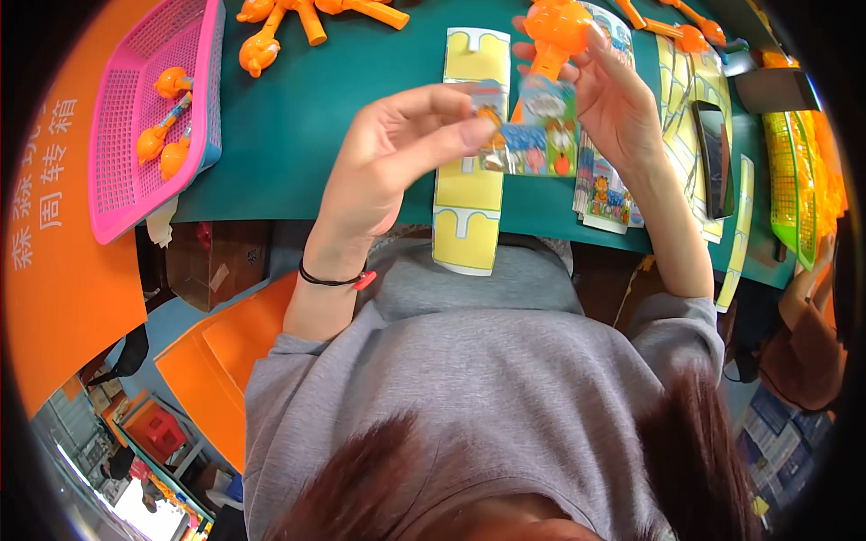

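Observation:
My left hand (383, 153) pinches the left edge of a small colourful printed sheet (532, 131) with cartoon figures, between thumb and fingers. My right hand (622, 104) grips an orange plastic toy (555, 32) with a round head and a stick handle. The sheet hangs in front of the lower part of the handle and partly hides it. Under both hands, a strip of yellow labels (467, 239) lies on the green table (271, 162) and extends past its near edge. Beside my right wrist is a stack of similar printed sheets (609, 198).
Several orange toys (311, 18) lie at the far left, with more in a pink basket (113, 194). On the right are a phone (713, 158), yellow label sheets (677, 108) and a green basket (798, 234). Another person's arm (803, 293) shows at the right edge.

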`<act>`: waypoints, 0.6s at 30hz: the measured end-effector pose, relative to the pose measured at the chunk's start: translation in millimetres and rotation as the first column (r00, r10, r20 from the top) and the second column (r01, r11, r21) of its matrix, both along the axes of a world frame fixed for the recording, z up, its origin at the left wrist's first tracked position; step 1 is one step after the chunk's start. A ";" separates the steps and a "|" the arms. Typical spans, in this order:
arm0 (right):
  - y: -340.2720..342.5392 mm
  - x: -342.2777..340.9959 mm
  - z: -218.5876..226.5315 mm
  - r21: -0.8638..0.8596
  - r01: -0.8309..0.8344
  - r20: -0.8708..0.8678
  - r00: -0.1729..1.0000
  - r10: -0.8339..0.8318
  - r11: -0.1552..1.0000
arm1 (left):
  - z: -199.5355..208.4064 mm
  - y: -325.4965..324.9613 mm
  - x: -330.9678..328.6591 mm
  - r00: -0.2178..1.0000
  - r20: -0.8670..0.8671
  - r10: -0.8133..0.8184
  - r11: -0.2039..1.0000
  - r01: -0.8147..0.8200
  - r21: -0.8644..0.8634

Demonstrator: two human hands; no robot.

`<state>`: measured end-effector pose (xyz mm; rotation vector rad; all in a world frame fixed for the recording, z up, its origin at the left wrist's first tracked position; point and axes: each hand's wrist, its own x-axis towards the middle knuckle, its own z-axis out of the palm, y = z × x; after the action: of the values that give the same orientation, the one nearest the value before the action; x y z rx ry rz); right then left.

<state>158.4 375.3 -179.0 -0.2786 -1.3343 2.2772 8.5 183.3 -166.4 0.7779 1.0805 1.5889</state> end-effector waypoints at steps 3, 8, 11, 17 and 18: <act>-16.7 -2.4 21.1 -0.144 -0.045 0.028 0.998 0.050 0.989 | 3.7 2.8 4.3 0.991 -0.137 -0.003 0.999 -0.002 -0.032; -5.5 2.0 4.8 0.145 -0.097 0.032 0.995 0.093 0.985 | 9.1 10.0 2.7 0.988 -0.146 -0.044 0.997 0.036 -0.063; -13.0 -0.3 9.5 0.096 -0.100 0.027 0.995 0.098 0.990 | 9.6 10.8 -1.7 0.972 -0.216 -0.094 0.993 0.077 -0.086; -25.3 -1.7 27.5 -0.050 -0.068 0.110 0.991 0.073 0.996 | 9.6 14.9 -5.4 0.960 -0.255 -0.117 0.990 0.094 -0.101; -25.2 -1.8 26.7 -0.052 -0.069 0.102 0.992 0.074 0.996 | 8.8 15.1 -5.3 0.960 -0.255 -0.116 0.991 0.093 -0.100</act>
<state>156.6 350.1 -152.3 -0.3759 -1.3613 2.3863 3.2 198.4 -157.6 0.9881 1.2661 1.3666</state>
